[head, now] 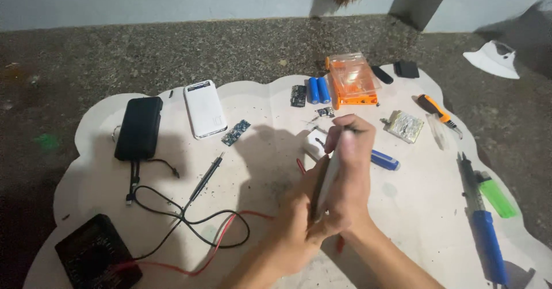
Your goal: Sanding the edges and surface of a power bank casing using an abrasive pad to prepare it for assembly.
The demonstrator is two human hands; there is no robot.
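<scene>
both hands meet over the middle of the scalloped white mat (402,220). the left hand (296,231) curls its fingers around the lower end of a slim white casing (328,182); the right hand (351,168) grips its upper part, fingers closed. at the mat's near left corner sits a black multimeter (95,254), its probe (204,180) beyond. a blue soldering iron (486,231) lies along the right edge. farther off lie a white power bank (204,108) and an orange box (352,79).

Slim pale flat casing (325,186), perhaps a power bank shell, upright between both hands
</scene>
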